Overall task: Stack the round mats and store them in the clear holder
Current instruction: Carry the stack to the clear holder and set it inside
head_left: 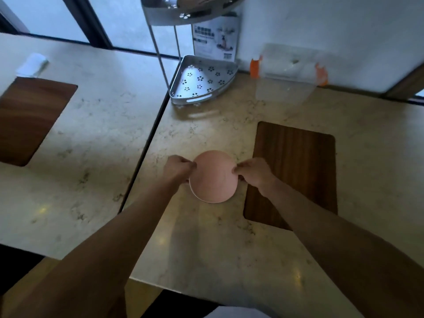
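A stack of round pink mats (213,177) sits in the middle of the stone counter, its top mat facing up. My left hand (179,167) pinches the stack's left edge and my right hand (252,172) pinches its right edge. How many mats are in the stack I cannot tell. The clear holder (286,72) stands at the back right against the wall, with orange clips on both sides; it looks transparent and nothing shows inside.
A dark wooden board (296,177) lies just right of the mats. A metal corner shelf rack (202,81) stands at the back centre with a printed box behind it. A second counter at left holds another wooden board (29,118) and a white packet (32,64).
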`<control>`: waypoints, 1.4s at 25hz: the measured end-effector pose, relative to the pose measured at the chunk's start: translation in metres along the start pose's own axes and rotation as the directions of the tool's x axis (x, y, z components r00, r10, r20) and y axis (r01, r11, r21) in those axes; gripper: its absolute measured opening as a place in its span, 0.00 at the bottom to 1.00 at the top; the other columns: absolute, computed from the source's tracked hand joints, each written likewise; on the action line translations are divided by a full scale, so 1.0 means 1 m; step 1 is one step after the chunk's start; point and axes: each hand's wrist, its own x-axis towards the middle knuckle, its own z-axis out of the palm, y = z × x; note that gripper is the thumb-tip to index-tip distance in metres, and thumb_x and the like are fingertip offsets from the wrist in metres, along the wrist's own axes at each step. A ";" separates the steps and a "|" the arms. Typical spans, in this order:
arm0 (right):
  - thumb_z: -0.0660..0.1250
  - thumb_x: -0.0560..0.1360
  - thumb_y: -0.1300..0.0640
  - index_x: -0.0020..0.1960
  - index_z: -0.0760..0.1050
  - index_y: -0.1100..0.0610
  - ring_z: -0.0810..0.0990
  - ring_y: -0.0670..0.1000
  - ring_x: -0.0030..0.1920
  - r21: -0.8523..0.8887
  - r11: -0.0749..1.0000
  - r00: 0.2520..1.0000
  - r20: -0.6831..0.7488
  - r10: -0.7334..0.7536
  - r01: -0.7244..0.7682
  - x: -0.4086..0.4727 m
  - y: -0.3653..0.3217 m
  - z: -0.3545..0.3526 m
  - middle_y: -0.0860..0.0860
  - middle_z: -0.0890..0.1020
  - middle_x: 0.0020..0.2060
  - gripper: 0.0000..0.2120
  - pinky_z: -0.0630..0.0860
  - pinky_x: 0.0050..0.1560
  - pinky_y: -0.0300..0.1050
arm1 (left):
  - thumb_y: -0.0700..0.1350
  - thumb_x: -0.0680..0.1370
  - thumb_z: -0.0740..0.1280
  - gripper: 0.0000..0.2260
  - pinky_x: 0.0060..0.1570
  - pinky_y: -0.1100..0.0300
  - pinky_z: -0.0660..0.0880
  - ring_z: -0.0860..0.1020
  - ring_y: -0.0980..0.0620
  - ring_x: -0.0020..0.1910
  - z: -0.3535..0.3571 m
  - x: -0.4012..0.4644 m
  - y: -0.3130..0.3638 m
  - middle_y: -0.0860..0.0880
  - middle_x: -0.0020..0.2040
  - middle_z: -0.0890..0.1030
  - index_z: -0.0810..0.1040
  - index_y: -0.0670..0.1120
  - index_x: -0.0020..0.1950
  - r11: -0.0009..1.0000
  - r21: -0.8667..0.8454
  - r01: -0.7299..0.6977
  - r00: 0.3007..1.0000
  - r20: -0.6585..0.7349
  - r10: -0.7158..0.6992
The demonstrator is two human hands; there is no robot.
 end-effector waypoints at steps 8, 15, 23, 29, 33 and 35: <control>0.76 0.70 0.57 0.44 0.83 0.56 0.84 0.49 0.42 0.086 0.990 0.988 -0.121 -0.101 0.111 0.021 -0.010 -0.120 0.52 0.85 0.43 0.05 0.82 0.42 0.44 | 0.40 0.73 0.69 0.06 0.36 0.52 0.80 0.81 0.41 0.45 0.084 0.016 0.106 0.39 0.47 0.82 0.80 0.39 0.48 0.989 0.071 -0.129 0.989 0.086 0.123; 0.76 0.69 0.54 0.42 0.84 0.56 0.85 0.49 0.38 0.010 0.972 0.939 -0.262 -0.222 0.233 0.066 -0.053 -0.215 0.52 0.85 0.36 0.05 0.83 0.45 0.46 | 0.36 0.74 0.70 0.05 0.39 0.43 0.82 0.82 0.37 0.40 0.127 0.043 0.205 0.34 0.45 0.81 0.75 0.41 0.40 0.967 -0.003 -0.256 0.957 0.142 0.254; 0.74 0.70 0.56 0.46 0.84 0.56 0.83 0.54 0.42 -0.065 0.911 0.857 -0.316 -0.407 0.408 0.136 -0.136 -0.299 0.52 0.85 0.38 0.06 0.81 0.51 0.53 | 0.37 0.73 0.72 0.04 0.41 0.35 0.81 0.83 0.37 0.37 0.141 0.106 0.325 0.38 0.37 0.82 0.78 0.41 0.41 0.899 0.040 -0.437 0.897 0.096 0.431; 0.71 0.72 0.57 0.49 0.81 0.56 0.76 0.49 0.45 -0.276 0.842 0.768 -0.348 -0.537 0.463 0.203 -0.165 -0.317 0.48 0.80 0.42 0.06 0.70 0.47 0.41 | 0.37 0.73 0.72 0.03 0.44 0.41 0.82 0.84 0.40 0.41 0.153 0.160 0.374 0.39 0.41 0.85 0.79 0.43 0.42 0.840 0.183 -0.511 0.859 0.082 0.505; 0.72 0.70 0.58 0.48 0.80 0.56 0.77 0.47 0.43 -0.344 0.823 0.743 -0.366 -0.561 0.453 0.240 -0.153 -0.310 0.49 0.83 0.42 0.06 0.70 0.45 0.38 | 0.40 0.73 0.73 0.03 0.47 0.53 0.79 0.83 0.43 0.45 0.171 0.194 0.368 0.42 0.43 0.85 0.81 0.43 0.45 0.760 0.362 -0.539 0.831 0.085 0.549; 0.72 0.70 0.59 0.47 0.81 0.57 0.80 0.48 0.42 -0.370 0.803 0.724 -0.361 -0.588 0.468 0.255 -0.144 -0.305 0.50 0.84 0.42 0.06 0.74 0.46 0.40 | 0.42 0.73 0.73 0.04 0.44 0.59 0.74 0.82 0.46 0.45 0.178 0.209 0.360 0.44 0.43 0.85 0.82 0.43 0.47 0.717 0.431 -0.548 0.813 0.074 0.577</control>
